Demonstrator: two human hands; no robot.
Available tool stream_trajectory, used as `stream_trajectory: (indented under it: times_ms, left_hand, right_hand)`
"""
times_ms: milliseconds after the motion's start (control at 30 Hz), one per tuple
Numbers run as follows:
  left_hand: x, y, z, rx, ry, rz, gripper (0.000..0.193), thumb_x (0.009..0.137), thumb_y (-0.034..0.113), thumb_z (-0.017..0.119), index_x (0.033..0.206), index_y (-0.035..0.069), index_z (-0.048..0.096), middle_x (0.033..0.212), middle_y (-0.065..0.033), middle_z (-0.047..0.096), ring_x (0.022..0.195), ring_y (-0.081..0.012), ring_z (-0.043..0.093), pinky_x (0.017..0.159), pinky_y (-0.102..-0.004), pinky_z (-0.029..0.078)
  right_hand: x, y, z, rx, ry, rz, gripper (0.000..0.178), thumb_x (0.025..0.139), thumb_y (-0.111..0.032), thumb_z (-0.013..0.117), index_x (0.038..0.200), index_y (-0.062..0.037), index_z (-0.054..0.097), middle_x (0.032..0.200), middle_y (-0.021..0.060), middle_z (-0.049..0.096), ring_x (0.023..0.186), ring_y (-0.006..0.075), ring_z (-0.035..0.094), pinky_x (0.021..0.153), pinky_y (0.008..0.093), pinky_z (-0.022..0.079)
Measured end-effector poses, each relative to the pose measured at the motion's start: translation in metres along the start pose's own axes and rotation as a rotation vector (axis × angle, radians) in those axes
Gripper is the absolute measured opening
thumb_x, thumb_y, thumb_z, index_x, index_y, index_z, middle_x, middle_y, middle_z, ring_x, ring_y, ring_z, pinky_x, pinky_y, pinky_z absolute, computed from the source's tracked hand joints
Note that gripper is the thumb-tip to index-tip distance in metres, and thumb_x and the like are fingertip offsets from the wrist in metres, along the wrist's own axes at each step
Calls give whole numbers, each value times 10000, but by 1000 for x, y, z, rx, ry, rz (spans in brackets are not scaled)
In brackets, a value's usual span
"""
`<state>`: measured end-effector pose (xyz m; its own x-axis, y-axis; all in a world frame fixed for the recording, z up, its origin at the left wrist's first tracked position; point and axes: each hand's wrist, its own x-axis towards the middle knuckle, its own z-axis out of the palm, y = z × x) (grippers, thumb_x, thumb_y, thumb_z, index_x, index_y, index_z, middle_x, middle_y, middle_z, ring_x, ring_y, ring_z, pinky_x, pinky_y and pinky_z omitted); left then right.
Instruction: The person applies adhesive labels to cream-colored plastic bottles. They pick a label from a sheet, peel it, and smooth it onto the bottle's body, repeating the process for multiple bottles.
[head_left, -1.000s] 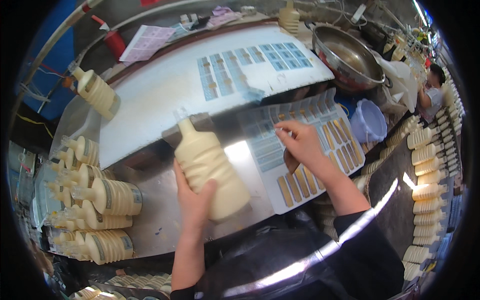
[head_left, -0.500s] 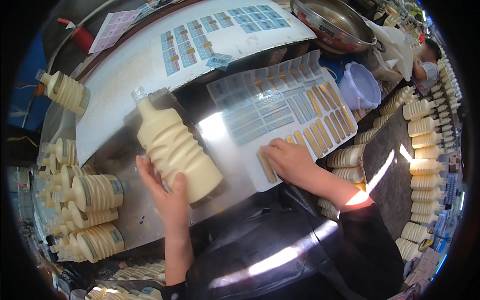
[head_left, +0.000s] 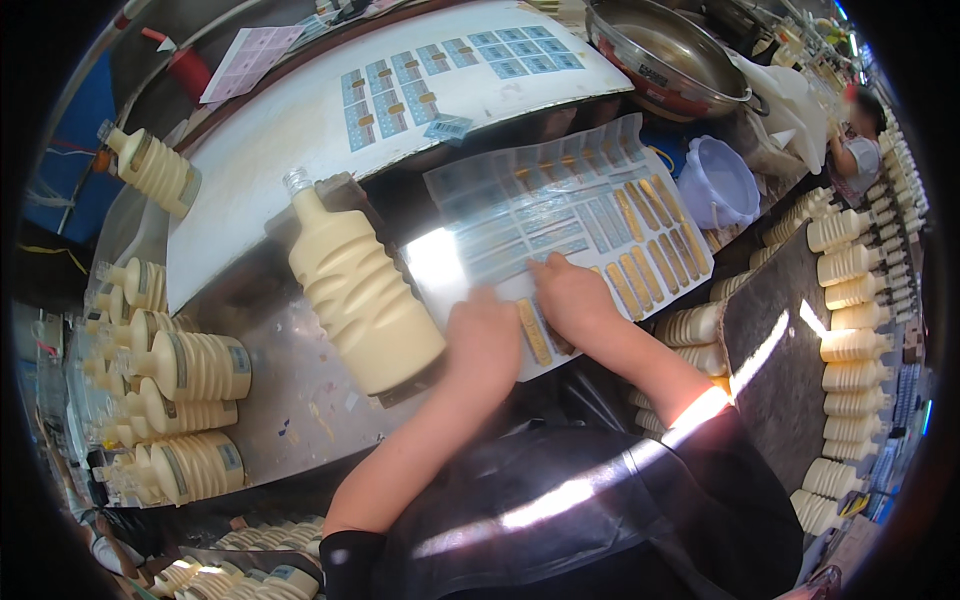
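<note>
A cream-coloured ribbed plastic bottle (head_left: 360,290) with a clear neck lies on its side on the metal worktop, its neck pointing away from me. To its right lies a sheet of stickers (head_left: 570,230) with gold strips and pale blue labels. My right hand (head_left: 572,298) is over the sheet's near part, fingers closed together; whatever they pinch is hidden. Beside the bottle's base, my left hand (head_left: 485,335) reaches across to the sheet's near left edge, smeared by motion. A gold strip sticker (head_left: 534,332) shows between the two hands.
Blue labels (head_left: 400,90) lie in rows on a white board (head_left: 250,180). A steel pan (head_left: 670,50) and a lilac bucket (head_left: 718,185) stand at far right. Similar bottles (head_left: 190,365) line the left and right sides. Another person (head_left: 855,150) is at the far right.
My left hand has left the bottle and moved right to the sticker sheet. My right hand has shifted slightly away from me over the sheet. The bottle stays lying on the worktop.
</note>
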<state>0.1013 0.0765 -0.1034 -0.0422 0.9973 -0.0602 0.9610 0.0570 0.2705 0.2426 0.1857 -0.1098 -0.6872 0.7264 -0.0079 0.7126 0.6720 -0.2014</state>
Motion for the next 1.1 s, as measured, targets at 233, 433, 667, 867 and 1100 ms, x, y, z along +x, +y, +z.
stream_trajectory:
  times_ms: [233, 433, 667, 867, 1100]
  left_hand:
    - [-5, -6, 5, 55, 126, 87, 242, 794, 108, 634, 1000, -19, 627, 1328, -317, 610, 1166, -394, 610, 937, -456, 469]
    - [-11, -2, 2, -75, 267, 62, 212, 784, 64, 621, 972, -31, 597, 1312, -311, 605, 1129, -408, 605, 902, -490, 491]
    - [-27, 0, 4, -558, 255, -129, 313, 841, 7, 577, 1151, -27, 596, 1194, -248, 619, 1013, -378, 649, 872, -450, 530]
    - [-3, 0, 1, -1584, 1, -705, 489, 930, 60, 587, 1399, -71, 535, 1315, -156, 614, 1003, -188, 640, 859, -320, 519]
    - [11, 4, 3, -1664, 172, -644, 425, 929, 70, 664, 1341, -19, 606, 1024, -22, 675, 838, -95, 588, 737, -250, 472]
  right_hand:
    - [6, 0, -9, 4, -77, -104, 290, 908, -148, 613, 1156, -32, 711, 980, 174, 664, 814, 380, 703, 700, 461, 583]
    - [27, -5, -5, 223, 111, -214, 257, 898, -177, 647, 1123, -93, 737, 972, 150, 650, 854, 368, 696, 727, 474, 566]
    - [52, -21, -20, 124, -144, -361, 171, 897, -146, 607, 1000, -95, 734, 1019, 150, 657, 948, 371, 695, 789, 467, 558]
    - [61, -4, -10, 209, -117, -377, 141, 888, -128, 616, 948, -110, 743, 1026, 130, 669, 940, 362, 689, 795, 463, 556]
    - [32, -6, -32, 487, 109, -329, 152, 878, -138, 675, 1001, -141, 764, 961, 89, 666, 910, 312, 677, 775, 417, 553]
